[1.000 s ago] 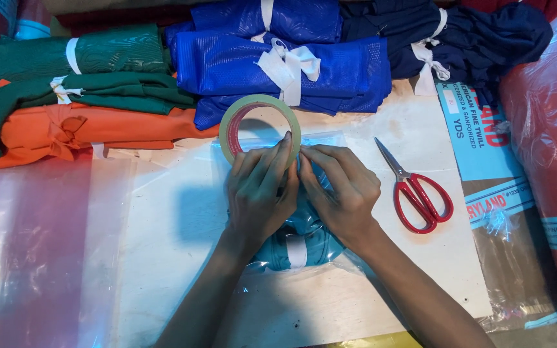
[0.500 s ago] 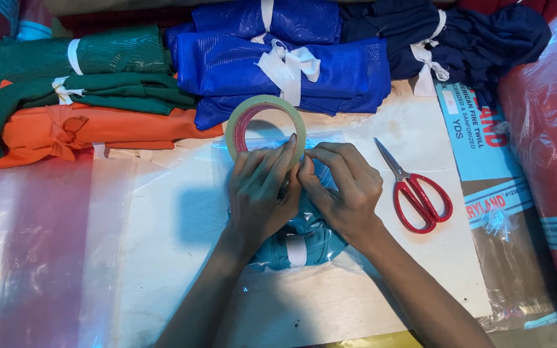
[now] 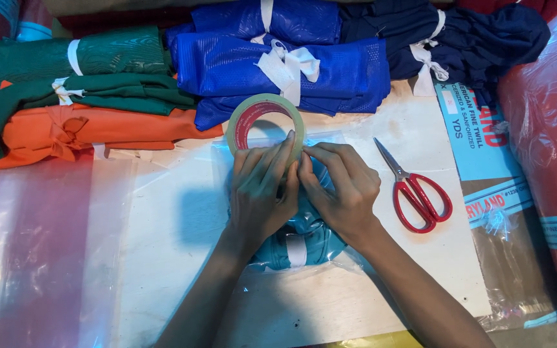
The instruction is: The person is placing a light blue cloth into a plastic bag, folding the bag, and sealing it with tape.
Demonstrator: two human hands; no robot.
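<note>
My left hand (image 3: 262, 190) grips a roll of clear tape (image 3: 265, 119), fingers over its near rim. My right hand (image 3: 343, 187) pinches at the roll's edge right beside the left fingertips, where the tape end would be. Both hands rest on a teal folded cloth (image 3: 304, 238) tied with a white strip, which lies inside a clear plastic bag (image 3: 330, 138) on the white table (image 3: 169, 245).
Red-handled scissors (image 3: 420, 193) lie right of my hands. Tied bundles of green (image 3: 85, 64), orange (image 3: 98, 129), blue (image 3: 278, 61) and navy cloth (image 3: 478, 35) line the back. Red wrapped rolls (image 3: 549, 129) stand at right; clear plastic sheets (image 3: 27, 245) lie at left.
The tape roll has shifted slightly to the right and turned a little in my left hand; my right fingers stay at its edge.
</note>
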